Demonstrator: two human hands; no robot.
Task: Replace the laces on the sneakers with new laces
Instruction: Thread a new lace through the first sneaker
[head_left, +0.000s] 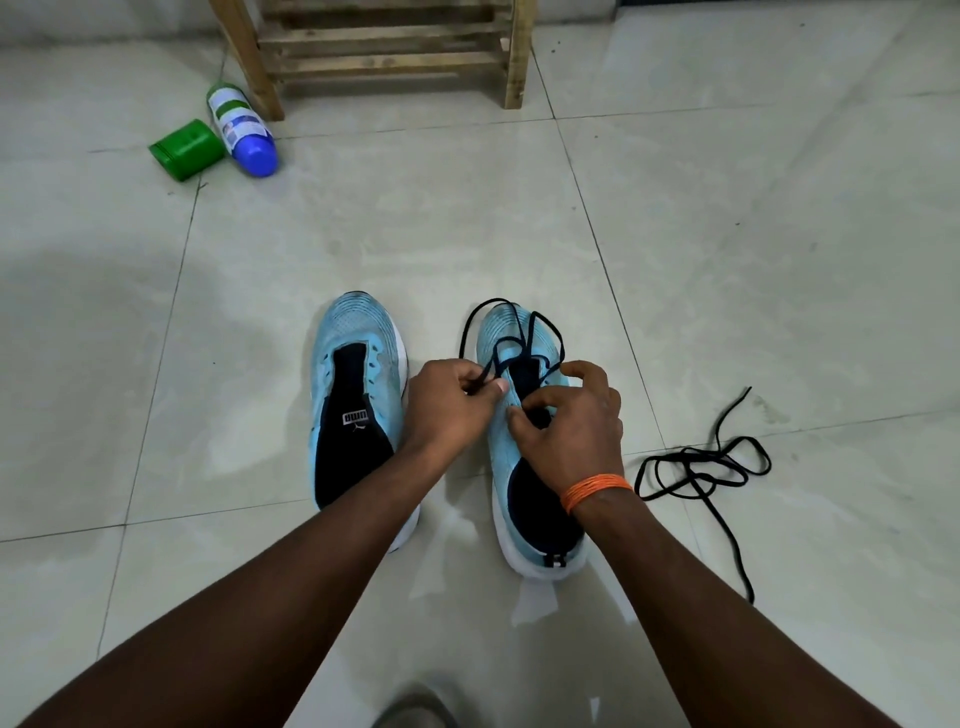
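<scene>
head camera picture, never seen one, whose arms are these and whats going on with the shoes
No machine here: a person wears a camera on the head, so this one view looks down at their own arms. On the pale tiled floor stand two light blue knit sneakers. The left sneaker has no lace. The left hand pinches a black lace partly threaded through the right sneaker, while the right hand pinches that sneaker's upper by the eyelets. A second black lace lies loose on the floor to the right. Farther off lie a green plastic tub and a white bottle with a blue cap, beside a wooden slatted rack.
</scene>
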